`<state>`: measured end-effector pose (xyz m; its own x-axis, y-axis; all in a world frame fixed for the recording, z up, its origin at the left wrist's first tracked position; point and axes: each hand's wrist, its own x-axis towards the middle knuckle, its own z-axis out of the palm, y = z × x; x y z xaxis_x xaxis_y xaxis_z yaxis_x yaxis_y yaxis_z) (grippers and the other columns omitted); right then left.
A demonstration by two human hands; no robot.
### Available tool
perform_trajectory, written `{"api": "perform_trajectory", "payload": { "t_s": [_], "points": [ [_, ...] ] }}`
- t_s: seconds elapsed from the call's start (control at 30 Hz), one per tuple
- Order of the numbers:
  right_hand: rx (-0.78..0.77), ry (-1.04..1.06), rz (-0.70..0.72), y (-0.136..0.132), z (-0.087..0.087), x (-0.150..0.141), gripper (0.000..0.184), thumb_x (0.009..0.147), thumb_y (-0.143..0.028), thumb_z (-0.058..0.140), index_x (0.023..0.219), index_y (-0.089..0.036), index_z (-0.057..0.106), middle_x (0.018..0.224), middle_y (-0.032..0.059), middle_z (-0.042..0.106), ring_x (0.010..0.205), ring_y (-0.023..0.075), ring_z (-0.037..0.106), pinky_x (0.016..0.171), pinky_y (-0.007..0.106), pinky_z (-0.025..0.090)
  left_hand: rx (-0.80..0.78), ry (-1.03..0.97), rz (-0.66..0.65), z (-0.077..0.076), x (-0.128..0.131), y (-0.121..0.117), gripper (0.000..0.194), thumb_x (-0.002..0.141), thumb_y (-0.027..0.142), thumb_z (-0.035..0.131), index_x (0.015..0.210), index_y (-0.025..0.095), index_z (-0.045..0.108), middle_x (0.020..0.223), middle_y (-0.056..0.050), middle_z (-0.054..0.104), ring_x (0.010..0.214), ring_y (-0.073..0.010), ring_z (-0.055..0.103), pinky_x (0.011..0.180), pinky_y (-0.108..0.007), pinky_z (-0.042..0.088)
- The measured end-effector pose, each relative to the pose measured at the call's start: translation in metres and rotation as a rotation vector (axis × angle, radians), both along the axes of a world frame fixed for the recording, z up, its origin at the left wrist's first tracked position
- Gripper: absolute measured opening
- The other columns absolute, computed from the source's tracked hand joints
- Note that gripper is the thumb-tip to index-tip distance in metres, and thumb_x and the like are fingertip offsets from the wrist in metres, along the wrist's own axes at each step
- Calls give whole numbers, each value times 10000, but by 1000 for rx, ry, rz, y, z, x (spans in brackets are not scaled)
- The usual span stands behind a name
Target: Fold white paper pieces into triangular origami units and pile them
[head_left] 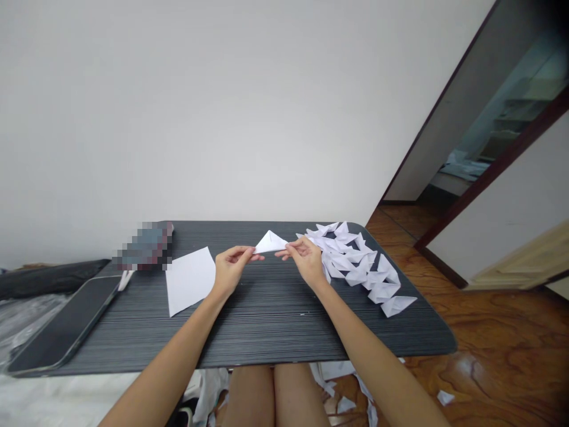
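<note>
A small sheet of white paper folded into a triangle (270,242) is held up over the dark table, its point upward. My left hand (232,267) pinches its left corner between thumb and fingers. At the right corner, my right hand (306,258) grips it the same way. Just left of my left hand lies a flat white paper sheet (189,281), partly behind that hand. Beyond my right hand spreads a heap of folded white paper pieces (353,261), several of them overlapping.
The black table (271,326) has a rounded right end and stands against a white wall. A blurred-out object (144,246) sits at its back left, near a dark flat panel (71,323). Paper scraps (345,405) litter the wooden floor (502,332).
</note>
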<state>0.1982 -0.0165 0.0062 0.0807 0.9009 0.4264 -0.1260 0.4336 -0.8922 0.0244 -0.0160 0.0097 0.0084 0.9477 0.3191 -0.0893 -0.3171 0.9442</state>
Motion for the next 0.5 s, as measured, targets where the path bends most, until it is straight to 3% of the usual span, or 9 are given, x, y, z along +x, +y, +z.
{"api": "perform_trajectory", "payload": {
  "t_s": [0.13,0.27,0.37,0.5],
  "points": [
    [-48,37,60,-2,1,1,218,693,-335,594,636,-173,459,587,-11,593,658,191,653,621,311,539,-4,23,-7,-2,-2,4,301,660,319,633,851,87,605,711,-75,669,705,-215,646,744,-343,501],
    [-128,-1,94,-1,1,4,216,688,-347,583,763,-171,484,597,-5,622,615,179,649,563,283,515,-18,119,-10,-2,-4,5,444,673,341,612,1031,83,556,701,-69,672,681,-200,644,697,-334,504],
    [-185,-152,97,4,-6,7,259,682,-329,577,848,-140,514,582,21,632,549,162,632,476,232,452,-74,226,-18,-2,-7,6,382,678,353,595,945,78,596,673,-82,677,664,-199,641,661,-311,498],
    [-209,-341,45,8,-17,9,143,718,-279,503,700,-138,518,535,8,592,398,102,543,418,209,392,-105,328,-60,-6,-8,9,258,679,344,588,757,98,586,596,-75,658,581,-185,631,546,-262,475]
  ]
}}
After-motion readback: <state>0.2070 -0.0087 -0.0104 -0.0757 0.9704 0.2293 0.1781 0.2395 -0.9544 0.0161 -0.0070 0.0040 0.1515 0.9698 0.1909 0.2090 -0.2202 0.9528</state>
